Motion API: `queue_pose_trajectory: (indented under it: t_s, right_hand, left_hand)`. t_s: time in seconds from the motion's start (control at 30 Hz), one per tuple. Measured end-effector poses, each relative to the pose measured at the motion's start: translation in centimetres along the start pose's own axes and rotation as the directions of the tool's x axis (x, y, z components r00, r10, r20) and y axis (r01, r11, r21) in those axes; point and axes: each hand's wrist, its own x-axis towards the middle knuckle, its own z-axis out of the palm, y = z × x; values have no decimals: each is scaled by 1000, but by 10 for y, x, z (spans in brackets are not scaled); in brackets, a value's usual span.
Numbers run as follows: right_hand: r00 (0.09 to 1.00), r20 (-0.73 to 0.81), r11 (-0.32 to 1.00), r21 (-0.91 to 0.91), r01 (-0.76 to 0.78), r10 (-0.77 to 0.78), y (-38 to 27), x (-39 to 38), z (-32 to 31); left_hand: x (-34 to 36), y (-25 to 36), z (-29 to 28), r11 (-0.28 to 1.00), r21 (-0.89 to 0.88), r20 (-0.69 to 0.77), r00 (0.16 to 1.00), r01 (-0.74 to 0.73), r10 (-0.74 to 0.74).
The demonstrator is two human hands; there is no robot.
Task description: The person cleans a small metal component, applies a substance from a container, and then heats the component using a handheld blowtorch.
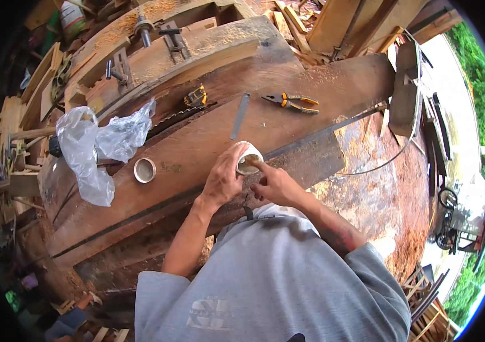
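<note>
I am seeing the small white round tin [247, 158] being held just above the long brown wooden counter [208, 142], near its close edge and right in front of the person's chest. Its short axis is tilting up and toward the person, so the open mouth is facing the camera, with a brownish paste showing inside. The left hand [222, 181] is wrapping the tin's side, its fingers [232, 158] curled and clamped on the white wall. The right hand [276, 185] is sitting just beside it, most fingers folded together, while the index finger is reaching straight into the tin's mouth and touching the contents.

To the left, the tin's round metal lid [145, 170] is lying flat on the counter, and beside that a crumpled clear plastic bag [97, 145] is spilling over the far-left end. Farther back, yellow-handled pliers [291, 102] and a slim grey metal ruler [239, 116] are lying apart from each other.
</note>
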Motion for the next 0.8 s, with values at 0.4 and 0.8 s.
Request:
queue_pose_trajectory:
  t_s: [0.4, 0.8]
  right_hand:
    - [990, -20, 953, 275, -126, 137, -15, -6, 25]
    - [992, -23, 861, 499, -97, 125, -7, -11, 20]
  left_hand:
    - [-3, -15, 3, 992, -2, -11, 992, -128, 128]
    - [12, -2, 0, 993, -15, 68, 991, -114, 115]
